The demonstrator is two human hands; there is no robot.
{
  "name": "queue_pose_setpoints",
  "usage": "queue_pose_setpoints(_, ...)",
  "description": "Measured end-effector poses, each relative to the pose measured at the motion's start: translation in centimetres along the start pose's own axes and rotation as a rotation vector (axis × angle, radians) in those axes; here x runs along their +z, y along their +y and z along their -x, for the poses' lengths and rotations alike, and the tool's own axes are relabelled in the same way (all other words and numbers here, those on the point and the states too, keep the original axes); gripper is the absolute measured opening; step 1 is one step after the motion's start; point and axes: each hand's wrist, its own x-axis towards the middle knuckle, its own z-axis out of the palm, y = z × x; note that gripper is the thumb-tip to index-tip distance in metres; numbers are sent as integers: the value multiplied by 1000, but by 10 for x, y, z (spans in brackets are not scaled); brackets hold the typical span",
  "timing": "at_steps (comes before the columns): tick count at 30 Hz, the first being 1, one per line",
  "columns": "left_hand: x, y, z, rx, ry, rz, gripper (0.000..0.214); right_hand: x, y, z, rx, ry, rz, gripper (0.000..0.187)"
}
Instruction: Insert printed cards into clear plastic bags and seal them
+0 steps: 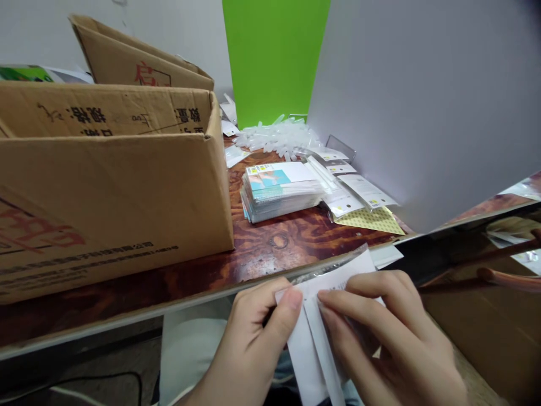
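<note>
In front of the table edge, both my hands are at a white card (301,358) in a clear plastic bag (329,272). My left hand (256,332) grips the card's left side, thumb on top. From the right, my right hand (391,332) closes on the bagged card, its fingertips beside a narrow white strip (324,352) running down the middle. Whether the strip is a flap of the bag or a separate piece, I cannot tell. On the table just beyond lies a stack of cards (281,194) with a blue picture on top.
Open cardboard boxes (122,192) fill the left of the table (276,239). A heap of translucent white plastic pieces (279,137) lies at the back, before a green panel (274,62). Bagged cards (366,189) lean near the grey panel (422,107) on the right.
</note>
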Motion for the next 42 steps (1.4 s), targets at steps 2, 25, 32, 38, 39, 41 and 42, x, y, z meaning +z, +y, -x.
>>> queue_pose_setpoints(2, -2, 0, -1, 7, -20, -4, 43, -1, 4, -2, 8, 12, 36, 18)
queue_pose_setpoints(25, -25, 1, 1, 617, 172, -1016, 41, 2, 20, -2, 561, -317, -287, 26)
queue_pose_setpoints(32, -15, 2, 3, 695, 223, -1126, 16, 0, 20, 0, 571, -285, -241, 28)
queue_pose_setpoints(38, -18, -1, 3, 672, 152, -1107, 13, -1, 22, 1, 578, -312, -301, 31)
queue_pose_setpoints(39, -18, -1, 4, 652, 142, -1083, 12, -2, 23, 2, 597, -330, -319, 32)
queue_pose_setpoints(41, -20, 1, 4, 583, 105, -1004, 11, -3, 24, 4, 649, -366, -350, 33)
queue_pose_setpoints(42, -21, 2, 4, 538, 83, -953, 10, -4, 25, 5, 676, -376, -360, 34)
